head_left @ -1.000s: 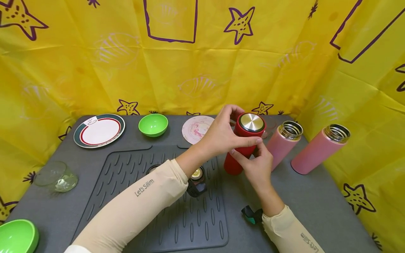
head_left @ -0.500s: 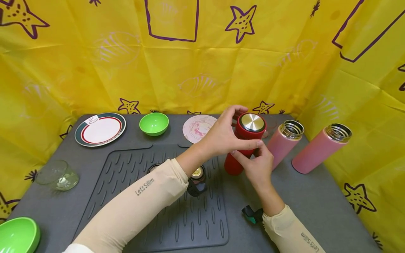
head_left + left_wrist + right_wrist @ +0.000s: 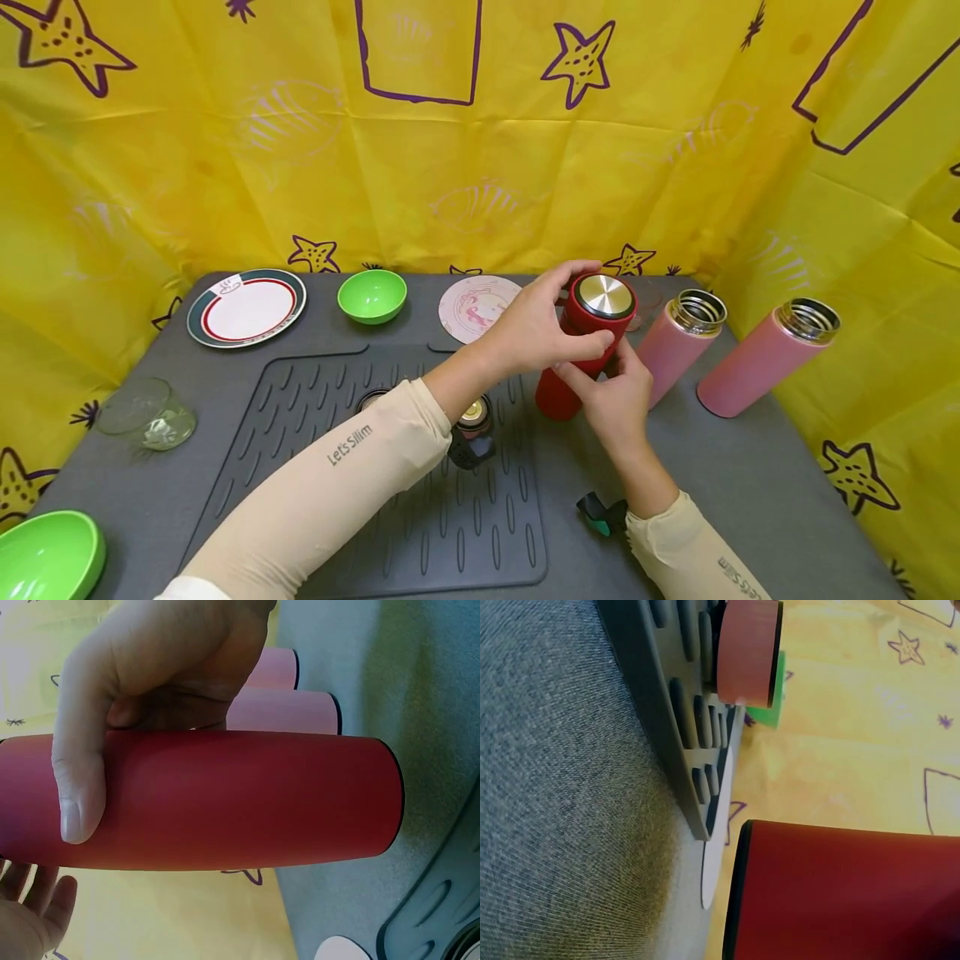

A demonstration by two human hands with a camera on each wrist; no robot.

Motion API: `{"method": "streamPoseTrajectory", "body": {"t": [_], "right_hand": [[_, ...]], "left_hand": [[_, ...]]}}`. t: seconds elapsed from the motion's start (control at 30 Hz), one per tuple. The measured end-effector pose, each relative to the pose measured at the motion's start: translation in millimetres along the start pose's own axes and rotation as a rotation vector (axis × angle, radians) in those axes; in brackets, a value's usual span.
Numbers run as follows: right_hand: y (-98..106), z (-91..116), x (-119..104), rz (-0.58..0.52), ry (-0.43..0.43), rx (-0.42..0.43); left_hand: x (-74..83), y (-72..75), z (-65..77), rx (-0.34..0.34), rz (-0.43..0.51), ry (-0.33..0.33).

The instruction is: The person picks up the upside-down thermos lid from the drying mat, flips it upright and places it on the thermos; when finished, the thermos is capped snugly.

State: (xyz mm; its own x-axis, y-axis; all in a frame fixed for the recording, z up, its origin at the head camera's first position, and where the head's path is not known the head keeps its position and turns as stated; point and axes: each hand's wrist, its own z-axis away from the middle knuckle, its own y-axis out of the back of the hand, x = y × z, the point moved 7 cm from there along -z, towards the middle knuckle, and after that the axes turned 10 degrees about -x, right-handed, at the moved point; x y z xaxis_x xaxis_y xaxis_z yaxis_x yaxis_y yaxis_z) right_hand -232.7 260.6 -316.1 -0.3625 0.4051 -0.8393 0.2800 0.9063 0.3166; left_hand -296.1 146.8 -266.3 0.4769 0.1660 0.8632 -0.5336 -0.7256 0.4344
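Note:
A red thermos bottle point(image 3: 558, 392) with a silver disc and black ring on top stands tilted between both hands; in the right wrist view its base looks raised off the table. My left hand point(image 3: 528, 321) grips its upper part, thumb across the front, fingers behind and partly hidden. Below, my right hand point(image 3: 615, 400) holds the bottle's side, and its thumb point(image 3: 81, 795) lies across the red body in the left wrist view. Right of it stand two open pink thermos bottles point(image 3: 667, 354) point(image 3: 757, 367) with bare metal necks.
A ridged grey drying mat point(image 3: 480, 550) bears pinkish lids point(image 3: 474, 412), partly hidden by my left sleeve. Behind it are a rimmed plate point(image 3: 247, 310), a green bowl point(image 3: 372, 296) and a pink patterned plate point(image 3: 476, 307). A glass point(image 3: 168, 427) and another green bowl point(image 3: 52, 554) lie left.
My left fingers have shifted slightly around the bottle's upper part, and the right fingertip has slid lower behind the left thumb. The head view has moved a little.

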Motion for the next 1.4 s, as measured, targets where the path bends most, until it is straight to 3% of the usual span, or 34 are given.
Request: {"method": "streamPoseTrajectory", "body": {"t": [0.2,0.53,0.8,1.13,1.4], "right_hand": [[0.2,1.1,-8.1,0.009,0.014,-0.011],[3.1,2.4,-5.0,-0.025,-0.037,0.01],[4.6,1.8,-6.6,0.008,0.022,0.027],[5.1,2.4,-3.0,0.0,-0.03,0.015],[3.3,0.2,-5.7,0.023,0.01,0.016]], "left_hand": [[-0.3,2.0,1.3,0.079,-0.005,0.032],[2.9,-1.9,-1.4,0.005,-0.024,0.005],[2.4,-2.1,-2.1,0.075,-0.034,0.023],[-0.3,-3.4,-4.3,-0.014,-0.022,0.013],[0.2,-0.3,-2.8,0.097,-0.038,0.027]]}}
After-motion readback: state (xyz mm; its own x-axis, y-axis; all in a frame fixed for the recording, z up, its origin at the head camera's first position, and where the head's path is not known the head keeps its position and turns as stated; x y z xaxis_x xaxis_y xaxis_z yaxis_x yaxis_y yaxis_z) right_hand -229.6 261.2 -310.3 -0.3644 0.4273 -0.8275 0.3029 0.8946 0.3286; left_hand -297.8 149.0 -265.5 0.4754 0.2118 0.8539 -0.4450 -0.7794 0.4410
